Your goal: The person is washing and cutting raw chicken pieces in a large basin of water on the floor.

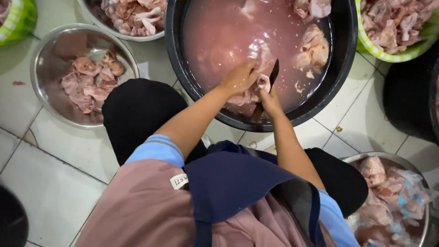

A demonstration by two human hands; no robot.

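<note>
Several containers of raw chicken sit around on the white tiled floor (50, 164), so going left to right. Far left top corner there's a bit of a green striped basket (20, 18) poking in. Next to it a steel bowl (43, 55) with a small heap of pinkish chicken pieces (91, 82) in it, and above that another steel bowl (123, 35) piled fuller, cut off by the frame edge.

Middle of the shot is the big black tub (340, 68), full of cloudy pink water with more chicken floating along the right side. The left hand (240, 77) is curled over a chicken piece (256, 89) right at the near rim of the tub, fingers closed down on it, holding it partly in the water. The right hand (271, 101) is just beside it, wrapped tight round the handle of a dark knife (273, 75), blade pointing up and resting against that same piece. The two hands are practically touching.

Further right, a green and white basket (388, 56) at the top is heaped with meat, and down in the bottom right a steel bowl (427, 219) holds more chicken along with some clear plastic bags (411, 196). The person's wearing a dark apron (238, 183) over a pink top, knees spread either side of the tub.
</note>
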